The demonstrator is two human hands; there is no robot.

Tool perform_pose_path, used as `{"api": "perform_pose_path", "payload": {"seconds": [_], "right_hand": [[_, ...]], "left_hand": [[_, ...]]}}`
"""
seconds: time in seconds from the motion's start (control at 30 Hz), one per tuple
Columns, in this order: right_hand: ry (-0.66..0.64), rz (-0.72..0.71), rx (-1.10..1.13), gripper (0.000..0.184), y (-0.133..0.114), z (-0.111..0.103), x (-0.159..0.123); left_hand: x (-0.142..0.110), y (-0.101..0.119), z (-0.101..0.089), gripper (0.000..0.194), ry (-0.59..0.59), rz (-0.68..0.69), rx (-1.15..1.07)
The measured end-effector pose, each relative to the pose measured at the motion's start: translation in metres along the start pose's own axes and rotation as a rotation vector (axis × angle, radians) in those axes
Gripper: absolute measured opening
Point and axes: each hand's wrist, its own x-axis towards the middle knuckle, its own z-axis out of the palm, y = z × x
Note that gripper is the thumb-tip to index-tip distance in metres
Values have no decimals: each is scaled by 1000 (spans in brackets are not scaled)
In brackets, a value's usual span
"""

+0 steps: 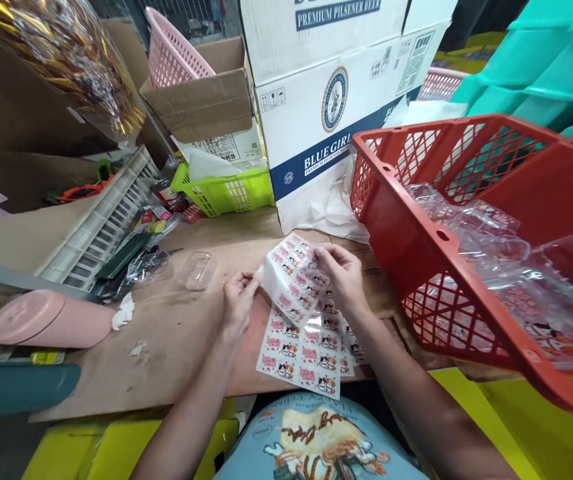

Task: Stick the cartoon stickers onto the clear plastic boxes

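Observation:
A sticker sheet (291,280) printed with cartoon cats and pink lettering is raised and bent between my two hands. My left hand (239,300) pinches its left edge with thumb and fingers. At the upper right edge, my right hand (342,273) is closed on the same sheet; whether a single sticker is between those fingertips I cannot tell. Beneath it, more sheets of the same print (306,360) lie overlapping on the table near my body. A small clear plastic box (199,271) rests on the table to the left of my left hand.
To the right stands a red basket (406,207) holding clear plastic packaging. White beer cartons (311,100) rise behind the table (181,360), beside a lime-green basket (236,190). A pink bottle (56,319) lies at the left, near a white crate (106,220).

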Motion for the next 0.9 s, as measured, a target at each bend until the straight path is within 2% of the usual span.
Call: {"api": "perform_pose_path", "payload": {"seconds": [0.07, 0.13, 0.2, 0.27, 0.33, 0.37, 0.43, 0.53, 0.6, 0.67, 0.73, 0.8, 0.83, 0.9], "right_hand": [[97, -38, -19, 28, -6, -7, 4], [140, -122, -94, 22, -13, -7, 1], [67, -297, -289, 17, -19, -3, -6], [-86, -487, -530, 13, -22, 1, -16], [-228, -581, -622, 9, -23, 0, -23], [-259, -570, -596, 16, -21, -2, -26], [-250, -453, -455, 36, -17, -8, -27], [-178, -222, -251, 46, -13, -12, -27], [-164, -215, -237, 46, -15, -13, -28], [-225, -308, -321, 46, -21, -13, -30], [-399, -370, -385, 51, -29, -14, -33], [-562, -349, -356, 60, -36, -15, -33], [-583, -333, -332, 60, -39, -15, -33], [-492, -372, -337, 41, -43, -13, -31]], "left_hand": [[-3, 8, 3, 26, 76, 117, 62], [-14, 18, 16, 27, 1, 186, 118], [-27, 28, 34, 34, -220, 94, 24], [-36, 35, 49, 51, -396, -98, -213], [-38, 38, 55, 55, -383, -230, -402], [-38, 38, 55, 52, -341, -269, -450], [-39, 37, 50, 45, -277, -312, -507], [-44, 34, 42, 38, -274, -295, -555], [-46, 32, 39, 31, -283, -273, -542], [-45, 31, 37, 24, -273, -259, -503], [-42, 32, 33, 18, -230, -180, -431], [-41, 33, 30, 12, -194, -3, -264], [-42, 34, 29, 10, -206, 106, -140], [-47, 33, 30, 11, -288, 304, 112]]}}
